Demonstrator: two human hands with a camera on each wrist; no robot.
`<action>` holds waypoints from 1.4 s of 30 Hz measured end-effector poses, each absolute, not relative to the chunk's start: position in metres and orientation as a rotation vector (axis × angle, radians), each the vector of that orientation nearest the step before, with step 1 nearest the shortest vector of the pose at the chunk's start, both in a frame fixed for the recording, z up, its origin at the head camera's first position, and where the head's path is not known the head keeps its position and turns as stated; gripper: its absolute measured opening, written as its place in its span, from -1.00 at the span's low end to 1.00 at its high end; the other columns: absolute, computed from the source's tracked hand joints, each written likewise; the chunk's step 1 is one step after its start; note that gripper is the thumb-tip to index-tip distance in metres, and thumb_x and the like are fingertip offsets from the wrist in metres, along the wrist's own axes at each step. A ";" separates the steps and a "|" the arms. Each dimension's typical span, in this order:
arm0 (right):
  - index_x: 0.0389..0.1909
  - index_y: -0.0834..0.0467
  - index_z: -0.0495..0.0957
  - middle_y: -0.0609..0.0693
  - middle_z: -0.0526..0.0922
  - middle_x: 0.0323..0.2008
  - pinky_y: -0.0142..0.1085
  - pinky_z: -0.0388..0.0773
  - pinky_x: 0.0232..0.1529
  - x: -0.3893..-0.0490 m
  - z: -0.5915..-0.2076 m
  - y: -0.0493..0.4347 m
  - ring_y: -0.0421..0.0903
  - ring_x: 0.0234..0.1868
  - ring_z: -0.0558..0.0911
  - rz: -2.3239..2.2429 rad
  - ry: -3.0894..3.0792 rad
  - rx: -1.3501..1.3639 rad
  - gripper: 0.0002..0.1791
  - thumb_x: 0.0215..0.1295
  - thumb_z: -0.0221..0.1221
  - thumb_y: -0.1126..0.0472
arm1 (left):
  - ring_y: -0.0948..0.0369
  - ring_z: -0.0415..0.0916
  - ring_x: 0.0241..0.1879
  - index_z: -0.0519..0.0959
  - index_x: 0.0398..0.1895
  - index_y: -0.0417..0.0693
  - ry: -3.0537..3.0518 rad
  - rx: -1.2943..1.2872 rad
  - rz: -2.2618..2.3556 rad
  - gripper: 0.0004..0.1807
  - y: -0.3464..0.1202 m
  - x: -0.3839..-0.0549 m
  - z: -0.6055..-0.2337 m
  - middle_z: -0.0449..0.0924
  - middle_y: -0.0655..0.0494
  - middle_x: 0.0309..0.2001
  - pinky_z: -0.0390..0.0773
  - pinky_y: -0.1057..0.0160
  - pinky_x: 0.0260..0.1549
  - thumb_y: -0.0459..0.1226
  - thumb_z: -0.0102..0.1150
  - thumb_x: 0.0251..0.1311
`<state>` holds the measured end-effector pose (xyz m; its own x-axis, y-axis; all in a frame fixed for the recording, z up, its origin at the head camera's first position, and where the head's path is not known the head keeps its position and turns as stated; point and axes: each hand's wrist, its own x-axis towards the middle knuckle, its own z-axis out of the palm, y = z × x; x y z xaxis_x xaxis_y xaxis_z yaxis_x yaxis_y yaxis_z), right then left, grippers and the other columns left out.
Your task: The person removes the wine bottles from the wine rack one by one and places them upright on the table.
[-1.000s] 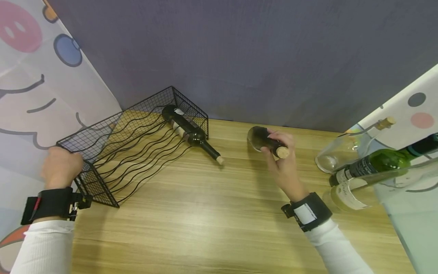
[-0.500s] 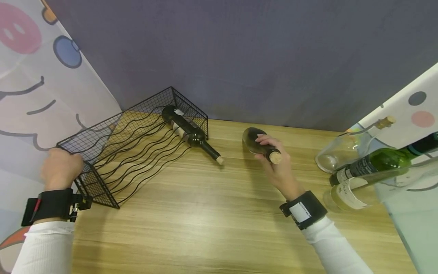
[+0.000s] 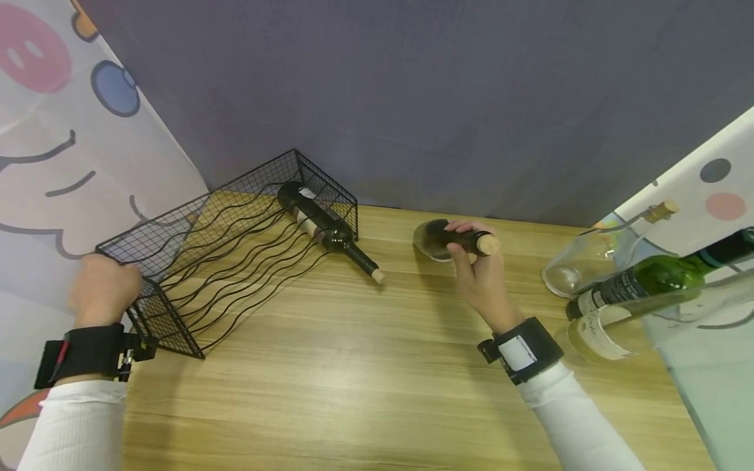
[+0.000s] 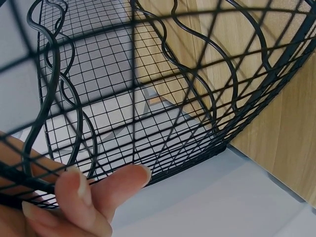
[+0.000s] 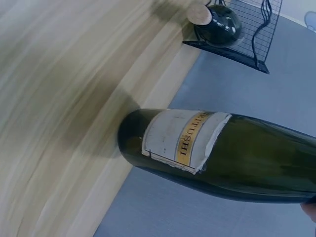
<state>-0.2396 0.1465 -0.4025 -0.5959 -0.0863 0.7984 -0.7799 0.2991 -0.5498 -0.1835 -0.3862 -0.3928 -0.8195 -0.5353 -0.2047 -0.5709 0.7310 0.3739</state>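
Observation:
My left hand grips the near left corner of a black wire wine rack; in the left wrist view its fingers curl round the rack's wires. A dark wine bottle with a cork lies across the rack's wavy wires at the far end, its neck sticking out over the table. My right hand holds a second corked wine bottle by the neck, thumb and fingers wrapped round it. That bottle leans with its cork toward me. The right wrist view shows its dark green glass and torn white label.
At the right stand a clear corked bottle, a green wine bottle and a pale bottle, close together. A dark grey panel rises behind the wooden table. Printed cloth hangs at the left.
The right hand has shifted slightly left with the bottle, whose base has moved left while its cork swung left, then back right and up. The left hand and the rack look unmoved.

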 end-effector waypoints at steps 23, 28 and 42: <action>-0.06 0.43 0.36 0.12 0.64 -0.22 -0.42 0.49 0.02 -0.261 -0.363 0.149 -0.15 -0.14 0.64 1.448 -2.074 0.530 -0.47 0.45 0.06 -0.05 | -0.40 0.42 -0.19 0.14 0.14 -0.79 2.814 -0.944 0.631 -0.35 -0.384 -0.184 -0.390 0.32 -0.63 -0.11 0.44 -0.15 -0.43 -0.22 -0.30 0.29; -0.10 0.15 0.41 0.12 0.65 -0.23 -0.43 0.45 0.04 -0.264 -0.359 0.151 -0.26 -0.15 0.61 1.479 -2.093 0.456 -0.69 0.45 0.07 -0.04 | -0.41 0.43 -0.18 0.18 0.11 -0.78 2.814 -0.940 0.638 -0.36 -0.385 -0.184 -0.390 0.33 -0.63 -0.10 0.45 -0.16 -0.42 -0.22 -0.30 0.28; -0.12 0.00 0.37 0.14 0.68 -0.22 -0.40 0.41 0.03 -0.262 -0.347 0.154 -0.31 -0.14 0.58 1.402 -2.246 0.290 -0.74 0.45 0.03 -0.11 | -0.15 0.46 -0.48 0.32 -0.14 -0.64 2.845 -0.936 0.643 -0.51 -0.385 -0.183 -0.391 0.42 -0.37 -0.43 0.41 0.08 -0.67 -0.22 -0.25 0.29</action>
